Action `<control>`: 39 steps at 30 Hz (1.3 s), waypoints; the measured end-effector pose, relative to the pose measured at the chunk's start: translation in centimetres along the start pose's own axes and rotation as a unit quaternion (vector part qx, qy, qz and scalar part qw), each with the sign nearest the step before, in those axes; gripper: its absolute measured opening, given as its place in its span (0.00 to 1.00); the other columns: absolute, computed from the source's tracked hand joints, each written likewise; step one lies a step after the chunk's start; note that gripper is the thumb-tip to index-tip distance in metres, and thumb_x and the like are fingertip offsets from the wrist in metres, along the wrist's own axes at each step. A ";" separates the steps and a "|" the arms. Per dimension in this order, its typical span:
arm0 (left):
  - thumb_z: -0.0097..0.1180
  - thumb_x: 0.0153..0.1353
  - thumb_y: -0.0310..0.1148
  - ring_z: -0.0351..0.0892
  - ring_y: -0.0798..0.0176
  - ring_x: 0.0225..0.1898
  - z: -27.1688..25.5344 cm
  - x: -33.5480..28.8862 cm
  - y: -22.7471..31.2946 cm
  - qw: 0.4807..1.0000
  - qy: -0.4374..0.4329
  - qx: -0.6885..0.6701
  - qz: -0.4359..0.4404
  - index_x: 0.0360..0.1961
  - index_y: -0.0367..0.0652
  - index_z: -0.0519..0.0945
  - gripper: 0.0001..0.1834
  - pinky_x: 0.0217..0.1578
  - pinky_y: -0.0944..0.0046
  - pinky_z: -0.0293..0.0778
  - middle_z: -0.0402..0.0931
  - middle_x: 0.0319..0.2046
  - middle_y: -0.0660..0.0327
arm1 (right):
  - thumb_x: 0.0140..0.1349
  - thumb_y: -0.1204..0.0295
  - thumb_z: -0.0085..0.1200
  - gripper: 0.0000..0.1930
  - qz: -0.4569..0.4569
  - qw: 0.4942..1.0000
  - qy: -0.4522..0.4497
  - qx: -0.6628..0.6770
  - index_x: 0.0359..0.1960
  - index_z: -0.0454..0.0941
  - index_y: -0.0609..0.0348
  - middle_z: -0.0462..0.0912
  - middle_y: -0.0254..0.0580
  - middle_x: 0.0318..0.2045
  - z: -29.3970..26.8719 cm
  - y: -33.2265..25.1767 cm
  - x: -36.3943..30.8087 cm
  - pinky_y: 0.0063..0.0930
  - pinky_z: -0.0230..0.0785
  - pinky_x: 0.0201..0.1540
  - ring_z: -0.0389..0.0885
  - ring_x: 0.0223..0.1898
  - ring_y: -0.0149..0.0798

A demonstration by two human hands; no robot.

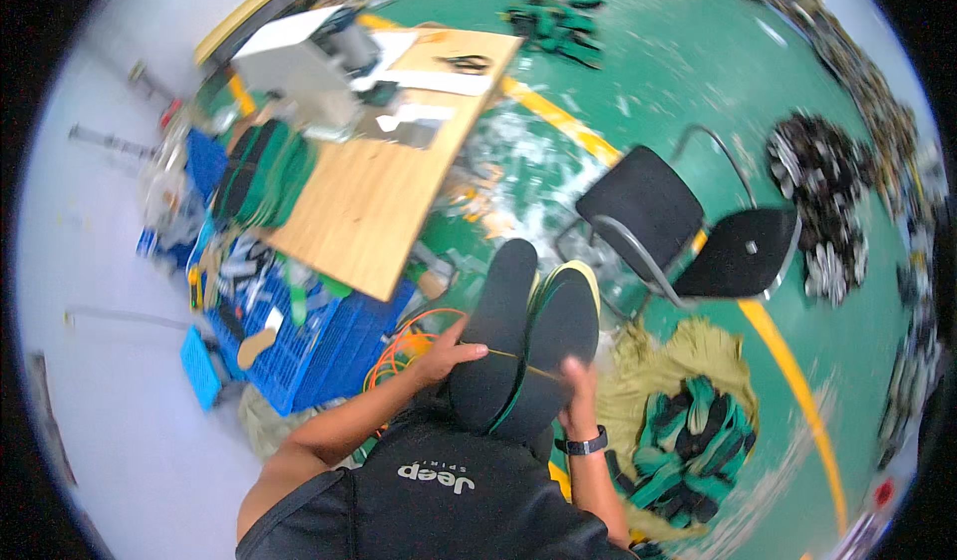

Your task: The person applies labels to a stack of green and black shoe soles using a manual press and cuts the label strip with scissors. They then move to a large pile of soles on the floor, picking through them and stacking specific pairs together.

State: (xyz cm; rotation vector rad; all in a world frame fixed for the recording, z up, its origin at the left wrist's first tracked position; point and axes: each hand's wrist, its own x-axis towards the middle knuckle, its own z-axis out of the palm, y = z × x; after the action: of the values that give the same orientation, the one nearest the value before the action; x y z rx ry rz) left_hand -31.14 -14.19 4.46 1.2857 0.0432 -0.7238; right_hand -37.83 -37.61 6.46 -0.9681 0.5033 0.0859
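Observation:
Two thick stacks of black insoles (556,333) with green and pale yellow edges sit side by side in front of my body. My left hand (451,357) grips their left side, its thumb lying on the top insole. At the right side my right hand (579,392) is closed around the edge, with its fingertips smeared by motion. A thin yellowish band (506,356) crosses both stacks from one hand to the other. Most of the fingers are hidden behind the insoles. On my right wrist is a dark watch (582,443).
A wooden table (349,196) ahead left bears a white machine (299,61) and stacked green-black insoles (264,176). Below it stands a blue crate (324,346) beside an orange hose (389,366). To the right are a black chair (643,196) and an olive sack (718,346) with insoles.

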 end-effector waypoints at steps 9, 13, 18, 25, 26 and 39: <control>0.61 0.41 0.38 0.69 0.52 0.52 -30.1 -14.8 4.0 0.891 0.422 -0.050 0.159 0.64 0.33 0.55 0.48 0.52 0.56 0.66 0.67 0.55 0.49 | 0.51 0.59 0.55 0.29 -0.006 0.980 -0.192 -0.044 0.54 0.68 0.58 0.74 0.41 0.48 24.4 3.4 8.6 0.37 0.69 0.50 0.75 0.48 0.41; 0.48 0.58 0.49 0.73 0.47 0.51 -45.3 -24.8 10.6 0.806 0.385 0.006 0.450 0.61 0.38 0.64 0.34 0.50 0.48 0.72 0.70 0.55 0.49 | 0.60 0.60 0.48 0.14 0.094 0.961 -0.259 -0.021 0.41 0.74 0.53 0.78 0.35 0.44 40.7 6.7 13.1 0.38 0.71 0.49 0.77 0.45 0.38; 0.54 0.52 0.44 0.77 0.45 0.45 -52.6 -28.1 23.9 0.738 0.459 -0.157 0.469 0.55 0.28 0.66 0.35 0.46 0.49 0.75 0.73 0.47 0.41 | 0.62 0.56 0.48 0.24 0.125 0.925 -0.356 0.051 0.54 0.67 0.58 0.76 0.45 0.49 60.0 13.0 17.3 0.34 0.70 0.53 0.77 0.48 0.39; 0.54 0.55 0.44 0.73 0.60 0.41 -64.6 -24.3 27.6 0.820 0.477 -0.085 0.305 0.56 0.36 0.68 0.31 0.42 0.59 0.71 0.73 0.43 0.55 | 0.60 0.58 0.55 0.24 0.073 0.959 -0.263 -0.074 0.48 0.69 0.68 0.77 0.42 0.43 69.0 21.8 23.0 0.26 0.71 0.46 0.77 0.42 0.33; 0.56 0.55 0.43 0.72 0.70 0.33 -64.3 -21.8 28.8 0.815 0.507 -0.035 0.278 0.53 0.37 0.70 0.28 0.34 0.68 0.71 0.74 0.34 0.63 | 0.60 0.59 0.56 0.25 0.064 0.965 -0.242 -0.072 0.48 0.69 0.68 0.77 0.41 0.42 69.3 22.3 23.2 0.25 0.70 0.46 0.77 0.42 0.32; 0.49 0.61 0.51 0.62 0.58 0.60 -67.8 -11.2 30.7 0.927 0.248 0.282 -0.018 0.66 0.38 0.56 0.39 0.61 0.64 0.55 0.61 0.62 0.52 | 0.61 0.55 0.53 0.40 -0.067 0.968 -0.166 -0.178 0.64 0.47 0.72 0.62 0.52 0.58 67.7 23.1 22.8 0.29 0.53 0.62 0.62 0.59 0.40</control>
State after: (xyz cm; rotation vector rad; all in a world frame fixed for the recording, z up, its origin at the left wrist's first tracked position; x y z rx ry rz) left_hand 0.04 53.58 14.19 2.0061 0.2881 -0.4321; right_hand 0.75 26.75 9.87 -1.3064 0.1112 0.2187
